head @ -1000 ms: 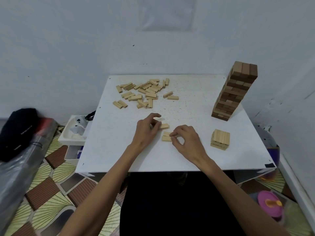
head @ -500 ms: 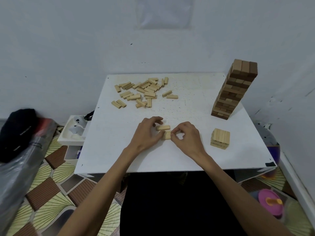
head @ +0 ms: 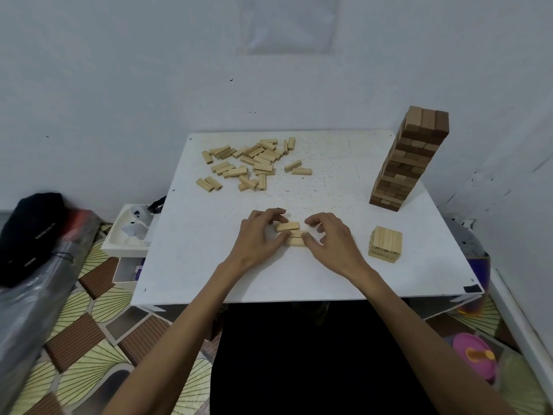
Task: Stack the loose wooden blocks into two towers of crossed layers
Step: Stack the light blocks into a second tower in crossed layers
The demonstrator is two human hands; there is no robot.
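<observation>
Three pale wooden blocks lie side by side near the middle of the white table. My left hand grips them from the left with curled fingers, and my right hand grips them from the right. A short stack of pale blocks stands to the right of my hands. Further back on the right rises a tall tower of crossed layers, which looks to lean left. A pile of several loose blocks is scattered at the far left of the table.
The table stands in a corner, with walls behind and to the right. A white tray sits beside its left edge above a patterned floor mat. A black bag lies at far left. A pink lidded pot sits low right.
My hands have drawn the blocks together into one row of three. My left hand brought its block down beside the other two, and my right hand closed in from the right.
</observation>
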